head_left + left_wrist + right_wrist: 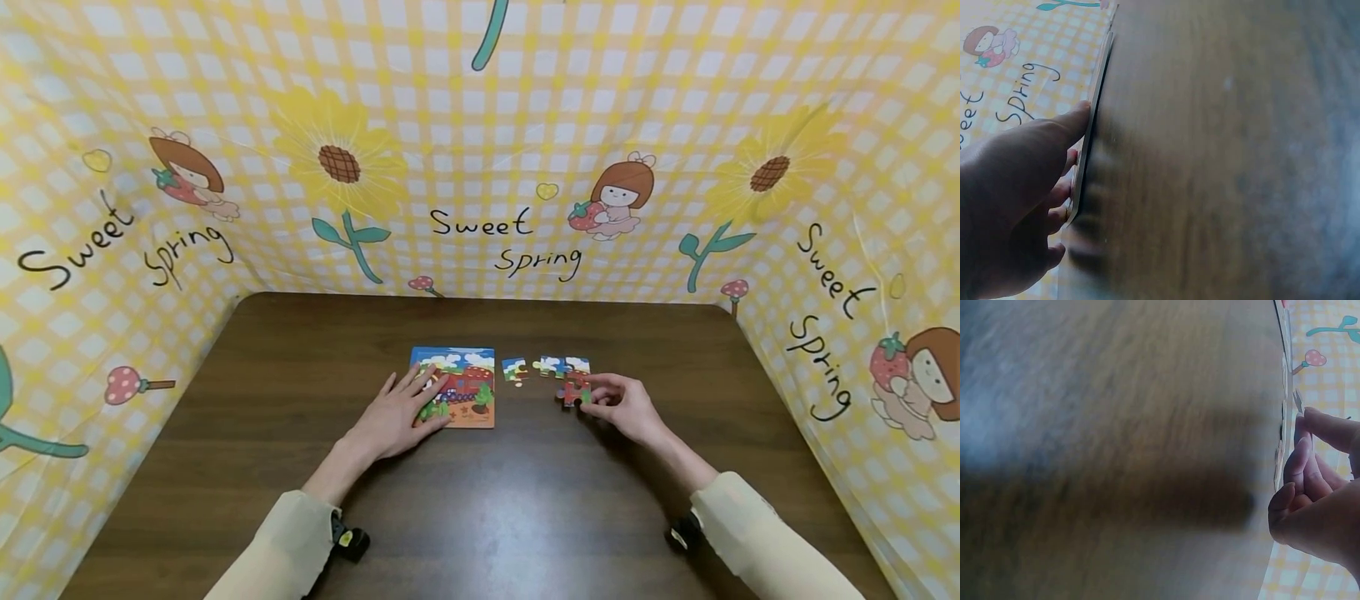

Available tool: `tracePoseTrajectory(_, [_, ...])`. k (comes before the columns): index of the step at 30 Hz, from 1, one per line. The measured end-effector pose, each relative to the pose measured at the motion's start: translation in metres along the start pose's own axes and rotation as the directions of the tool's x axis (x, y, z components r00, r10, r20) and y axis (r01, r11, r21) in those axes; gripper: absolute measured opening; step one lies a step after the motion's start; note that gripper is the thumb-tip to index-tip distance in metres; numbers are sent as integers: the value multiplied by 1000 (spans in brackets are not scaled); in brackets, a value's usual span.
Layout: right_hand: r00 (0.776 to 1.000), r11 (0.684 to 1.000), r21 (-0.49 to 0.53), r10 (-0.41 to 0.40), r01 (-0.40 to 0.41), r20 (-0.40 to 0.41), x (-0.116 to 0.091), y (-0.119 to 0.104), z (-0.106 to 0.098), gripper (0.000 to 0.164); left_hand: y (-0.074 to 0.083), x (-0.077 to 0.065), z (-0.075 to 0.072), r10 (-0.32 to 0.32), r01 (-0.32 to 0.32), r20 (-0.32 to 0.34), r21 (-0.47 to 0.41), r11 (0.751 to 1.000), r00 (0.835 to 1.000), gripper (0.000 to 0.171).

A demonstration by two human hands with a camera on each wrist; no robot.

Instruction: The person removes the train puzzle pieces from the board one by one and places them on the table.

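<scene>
A colourful puzzle board (480, 392), showing a red train, clouds and a small tree, lies on the table. My left hand (397, 414) rests on its left part with the fingers spread and covers some of the picture. In the left wrist view, the thin edge of the board (1105, 62) shows beside my left hand (1016, 187). My right hand (628, 408) pinches a red and green puzzle piece (573, 393) between thumb and fingers. From the right wrist, that piece is seen edge-on, raised above the table in my right hand (1319, 494).
A loose puzzle piece (513, 370) lies just right of the board. Other sky pieces (551, 365) sit close together behind the pinched piece. The brown wooden table (480, 517) is bordered by a yellow checked cloth (480, 150) at the back and sides.
</scene>
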State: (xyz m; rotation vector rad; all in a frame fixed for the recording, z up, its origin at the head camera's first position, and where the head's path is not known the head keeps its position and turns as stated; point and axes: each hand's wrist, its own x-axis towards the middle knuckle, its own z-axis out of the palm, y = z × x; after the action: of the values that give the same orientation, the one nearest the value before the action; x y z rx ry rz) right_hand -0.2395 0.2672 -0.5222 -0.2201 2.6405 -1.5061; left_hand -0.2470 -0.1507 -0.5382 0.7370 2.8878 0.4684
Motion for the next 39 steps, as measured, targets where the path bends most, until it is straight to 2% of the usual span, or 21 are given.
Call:
tracePoseTrajectory(6, [1000, 999, -33, 9, -8, 10, 1, 5, 0, 46, 0, 0, -1, 2, -2, 5, 4, 1000, 1000, 76])
tracePoseTrajectory(16, [998, 977, -205, -65, 62, -9, 3, 11, 2, 41, 1, 1, -3, -2, 2, 10, 6, 1000, 1000, 75])
tracePoseTrajectory(28, [988, 905, -396, -153, 154, 35, 0, 6, -1, 40, 1, 1, -3, -3, 3, 8, 7, 1000, 1000, 75])
tracePoseTrajectory(31, [986, 900, -404, -157, 163, 47, 0, 5, -2, 41, 1, 1, -3, 0, 0, 5, 6, 1000, 1000, 75])
tracePoseTrajectory(34, [986, 909, -384, -163, 164, 35, 0, 6, -4, 39, 1, 1, -2, 4, -4, 7, 6, 1000, 1000, 75])
tracePoseTrajectory(37, [979, 915, -354, -205, 194, 7, 1, 6, -4, 34, 0, 0, -3, 3, -3, 10, 8, 1000, 1000, 75])
tracePoseTrajectory(38, [967, 915, -322, -254, 243, 9, 6, 15, -4, 32, 0, -1, -3, 1, -1, 11, 8, 1000, 1000, 75])
tracePoseTrajectory(39, [962, 913, -314, -272, 260, 7, 7, 14, -4, 32, 0, -1, -3, -1, 1, 10, 7, 1000, 1000, 75])
